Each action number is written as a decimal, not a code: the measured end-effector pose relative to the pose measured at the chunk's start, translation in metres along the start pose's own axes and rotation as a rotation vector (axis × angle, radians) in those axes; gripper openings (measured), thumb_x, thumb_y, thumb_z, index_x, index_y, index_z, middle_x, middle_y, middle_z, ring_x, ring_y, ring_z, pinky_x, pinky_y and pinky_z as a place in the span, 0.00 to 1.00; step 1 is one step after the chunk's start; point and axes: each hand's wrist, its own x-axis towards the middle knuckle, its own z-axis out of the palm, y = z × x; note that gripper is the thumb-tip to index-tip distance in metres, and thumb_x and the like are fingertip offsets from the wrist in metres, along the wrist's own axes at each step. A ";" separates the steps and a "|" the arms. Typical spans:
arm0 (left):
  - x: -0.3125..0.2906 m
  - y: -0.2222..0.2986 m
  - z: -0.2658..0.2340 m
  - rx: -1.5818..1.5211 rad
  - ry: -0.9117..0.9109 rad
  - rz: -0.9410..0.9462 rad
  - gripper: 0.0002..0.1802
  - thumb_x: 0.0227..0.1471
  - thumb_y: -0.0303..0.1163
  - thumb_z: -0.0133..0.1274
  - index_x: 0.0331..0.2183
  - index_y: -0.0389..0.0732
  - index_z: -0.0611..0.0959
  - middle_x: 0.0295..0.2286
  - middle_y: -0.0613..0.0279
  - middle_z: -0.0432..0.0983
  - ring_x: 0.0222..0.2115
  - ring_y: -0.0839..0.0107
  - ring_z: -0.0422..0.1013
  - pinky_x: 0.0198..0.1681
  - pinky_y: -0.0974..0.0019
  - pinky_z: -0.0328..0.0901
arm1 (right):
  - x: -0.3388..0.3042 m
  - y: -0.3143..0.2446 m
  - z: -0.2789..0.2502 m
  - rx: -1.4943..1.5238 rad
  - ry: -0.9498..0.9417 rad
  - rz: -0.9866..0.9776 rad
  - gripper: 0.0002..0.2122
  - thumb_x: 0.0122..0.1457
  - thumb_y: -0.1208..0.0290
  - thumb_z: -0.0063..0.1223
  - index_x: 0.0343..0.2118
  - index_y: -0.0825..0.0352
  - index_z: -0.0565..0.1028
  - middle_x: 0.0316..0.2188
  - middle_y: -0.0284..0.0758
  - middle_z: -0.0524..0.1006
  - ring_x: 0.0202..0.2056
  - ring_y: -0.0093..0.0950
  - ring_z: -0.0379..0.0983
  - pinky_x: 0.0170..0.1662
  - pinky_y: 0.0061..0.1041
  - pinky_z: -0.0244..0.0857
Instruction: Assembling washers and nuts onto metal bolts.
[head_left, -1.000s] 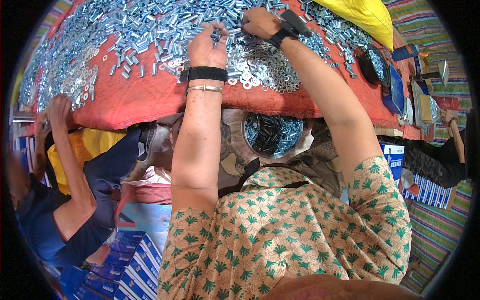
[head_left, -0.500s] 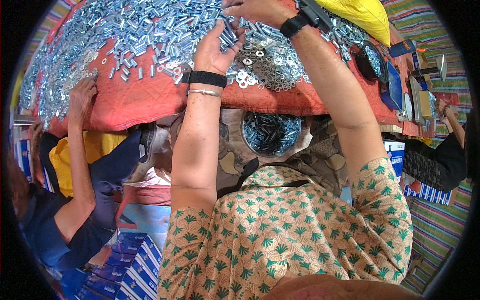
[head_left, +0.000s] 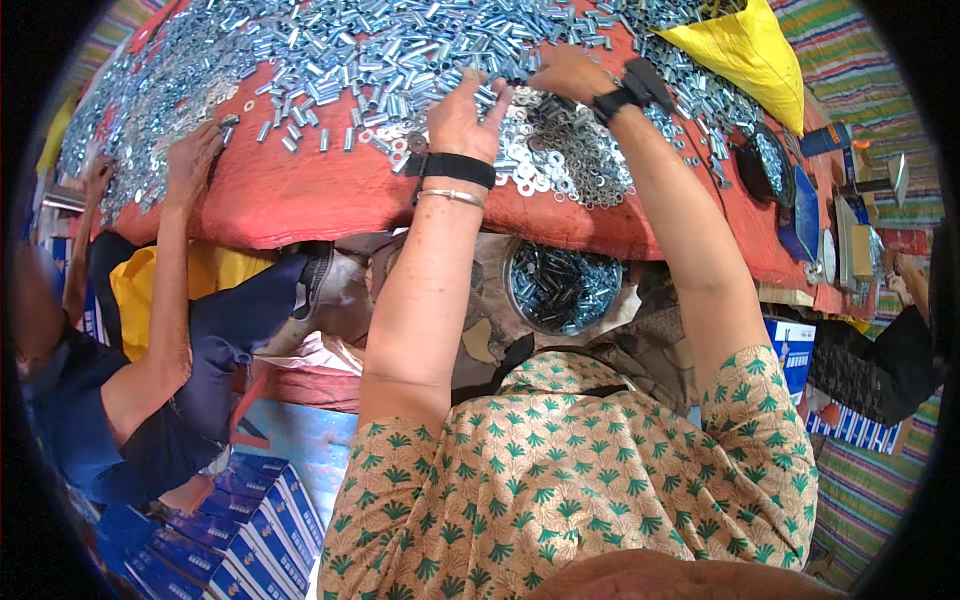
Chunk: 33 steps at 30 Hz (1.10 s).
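Observation:
Short silvery metal sleeves (head_left: 400,50) lie heaped over the red cloth (head_left: 300,200). My left hand (head_left: 462,125) is raised palm up at the heap's near edge, fingers curled around a few sleeves. Close to its fingertips is my right hand (head_left: 572,76), palm down, with bent fingers drawn together; what lies between them is hidden. Below the hands spread bright flat washers (head_left: 530,165) and a darker pile of washers (head_left: 580,150). Beneath the cloth's edge, in front of me, a round tub (head_left: 562,290) holds more sleeves, some black.
At left, a co-worker's hand (head_left: 195,155) reaches to small washers. A yellow sack (head_left: 750,60) lies at the far right, near a blue tray (head_left: 800,215) and a black container (head_left: 762,165). Blue-and-white boxes (head_left: 240,520) stack at lower left. Another person's arm (head_left: 910,285) shows at right.
Both my hands have come nearer to me, the left also shifting right with its sleeves. The whole view has shifted slightly, so the table sits lower and farther right.

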 end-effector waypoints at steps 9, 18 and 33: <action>-0.004 -0.018 0.002 0.093 -0.003 -0.103 0.15 0.44 0.28 0.63 0.34 0.39 0.75 0.29 0.61 0.73 0.30 0.68 0.69 0.27 0.65 0.69 | -0.038 -0.049 -0.035 0.630 0.023 -0.110 0.11 0.54 0.64 0.55 0.30 0.68 0.78 0.21 0.26 0.75 0.23 0.16 0.66 0.28 0.21 0.62; -0.002 0.024 0.014 0.056 0.163 0.482 0.11 0.48 0.32 0.60 0.25 0.38 0.74 0.19 0.62 0.72 0.14 0.75 0.64 0.14 0.73 0.59 | 0.006 -0.074 0.034 0.254 0.481 -0.471 0.11 0.47 0.69 0.55 0.34 0.64 0.78 0.38 0.41 0.75 0.41 0.40 0.71 0.44 0.34 0.64; -0.011 0.013 0.010 0.208 -0.021 0.352 0.10 0.52 0.28 0.55 0.29 0.29 0.75 0.24 0.55 0.72 0.20 0.73 0.67 0.16 0.75 0.57 | -0.045 -0.021 0.032 -0.089 0.296 -0.260 0.15 0.59 0.57 0.41 0.44 0.59 0.71 0.42 0.36 0.68 0.49 0.37 0.62 0.50 0.42 0.58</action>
